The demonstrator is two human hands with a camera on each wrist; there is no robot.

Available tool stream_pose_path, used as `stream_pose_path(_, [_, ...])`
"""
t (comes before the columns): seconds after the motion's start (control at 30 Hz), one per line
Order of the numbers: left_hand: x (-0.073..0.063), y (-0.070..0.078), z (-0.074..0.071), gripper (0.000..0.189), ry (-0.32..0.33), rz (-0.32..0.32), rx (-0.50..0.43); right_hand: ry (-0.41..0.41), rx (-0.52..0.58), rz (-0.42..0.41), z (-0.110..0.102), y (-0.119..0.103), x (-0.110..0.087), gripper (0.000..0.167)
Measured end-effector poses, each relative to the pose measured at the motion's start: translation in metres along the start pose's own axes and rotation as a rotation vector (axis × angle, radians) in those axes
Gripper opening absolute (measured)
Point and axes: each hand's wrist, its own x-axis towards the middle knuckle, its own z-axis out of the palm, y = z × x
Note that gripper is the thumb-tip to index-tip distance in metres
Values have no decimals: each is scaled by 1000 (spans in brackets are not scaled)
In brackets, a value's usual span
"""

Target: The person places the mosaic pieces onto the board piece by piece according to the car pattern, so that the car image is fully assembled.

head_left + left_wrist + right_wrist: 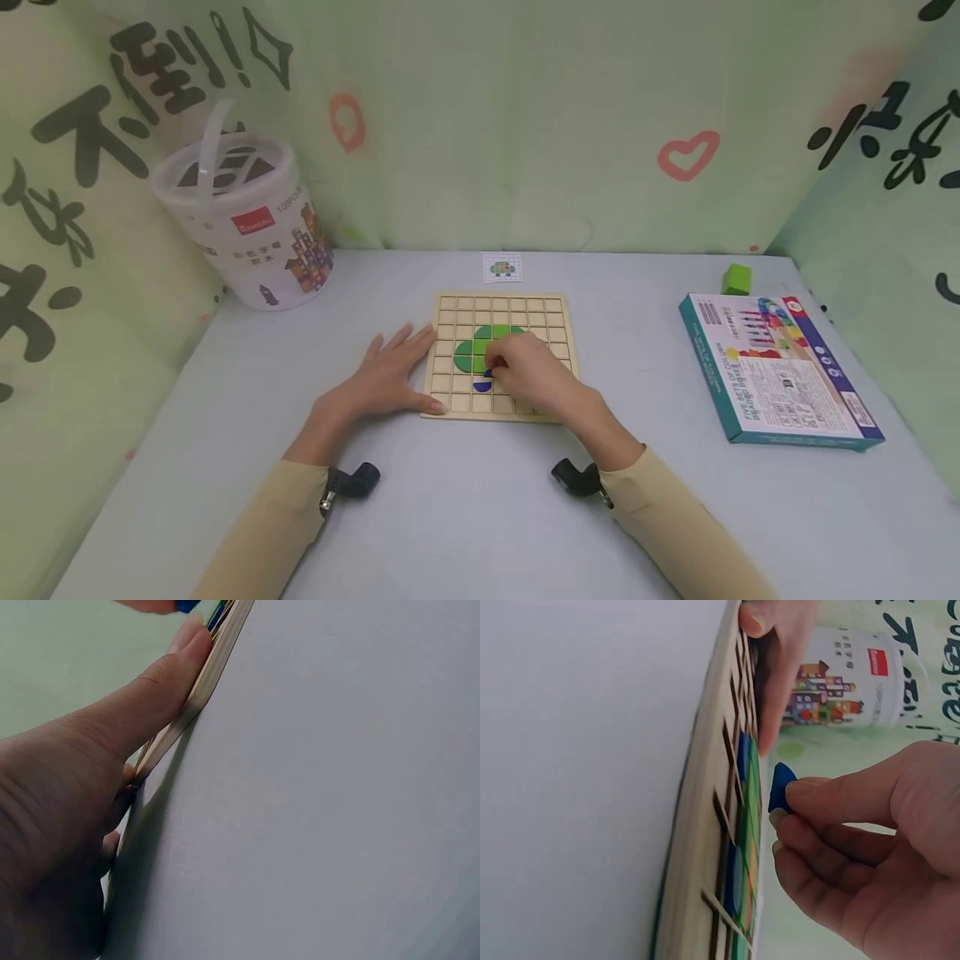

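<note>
A wooden grid board (450,315) lies on the table, with green pieces (464,357) and a dark blue half-round piece (482,387) set in its squares. My left hand (386,377) is at the board's left side with fingers spread, the thumb resting on the near left corner. Over the board's middle, my right hand (534,373) pinches a small blue piece (781,786) between thumb and fingertips. In the right wrist view that piece is held just above the board's surface. The right hand hides part of the green pieces in the head view.
Behind the board lies a small pattern card (502,267). A white lidded bucket (247,225) stands at the back left. To the right are a flat teal-edged box (783,371) and a green block (737,279). Printed cloth walls (525,125) border the table.
</note>
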Motion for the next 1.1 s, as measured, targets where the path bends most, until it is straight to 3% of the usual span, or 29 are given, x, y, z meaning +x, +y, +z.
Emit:
stream_pose_path(0.53, [3, 10, -2, 121, -21, 8, 1, -4, -99, -19, 13, -5, 5, 24])
stream_pose_path(0.8, [2, 12, -1, 122, -25, 6, -2, 8, -123, 45, 2, 0, -7, 16])
stream_pose_path(1.1, [-2, 9, 4, 124, -28, -10, -10, 41, -131, 144, -22, 30, -33, 28])
